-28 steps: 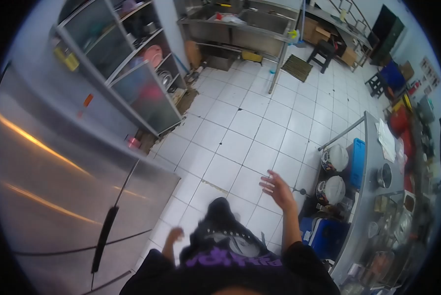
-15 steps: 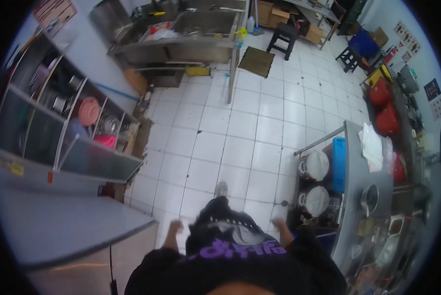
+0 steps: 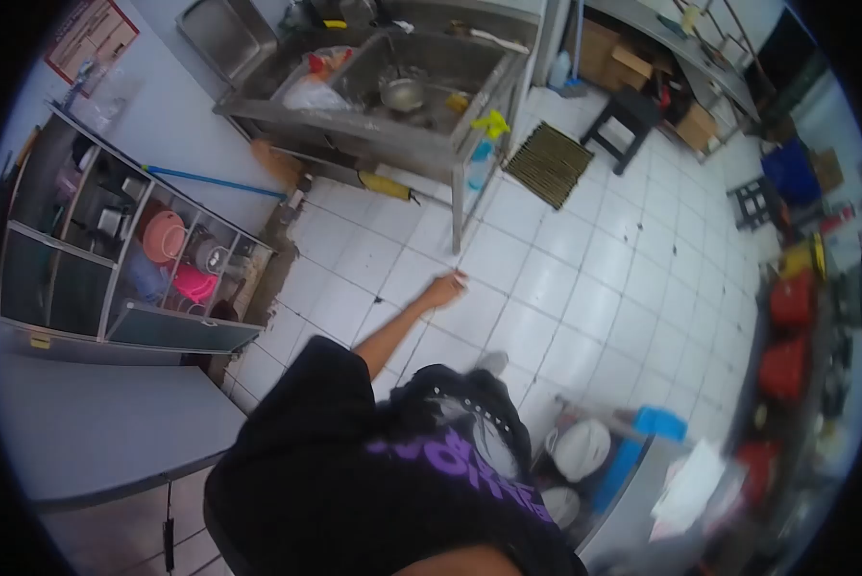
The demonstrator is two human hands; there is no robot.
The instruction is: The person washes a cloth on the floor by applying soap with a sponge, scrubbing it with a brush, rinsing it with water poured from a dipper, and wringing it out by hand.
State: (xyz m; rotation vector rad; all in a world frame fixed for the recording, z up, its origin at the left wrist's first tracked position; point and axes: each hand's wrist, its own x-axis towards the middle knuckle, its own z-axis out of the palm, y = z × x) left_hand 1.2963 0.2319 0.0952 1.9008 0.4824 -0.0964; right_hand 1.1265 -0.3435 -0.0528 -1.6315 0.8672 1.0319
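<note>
Sink (image 3: 383, 132) against far wall, ahead of left hand (image 3: 443, 289) and apart from it. Left arm stretched forward over white tile floor (image 3: 354, 257). Fingers look partly bent; blurred, cannot tell whether pressed together or holding anything. Right hand out of view, fingers cannot be told. Metal bowl (image 3: 402, 94) in sink's right basin. Ribbed mat (image 3: 550, 164) on floor right of sink, black stool (image 3: 627, 120) just beside. Open-shelved cabinet (image 3: 176, 331) at left, pink basin (image 3: 196, 282) inside.

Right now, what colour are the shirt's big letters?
The big letters are purple, in the head view.
</note>
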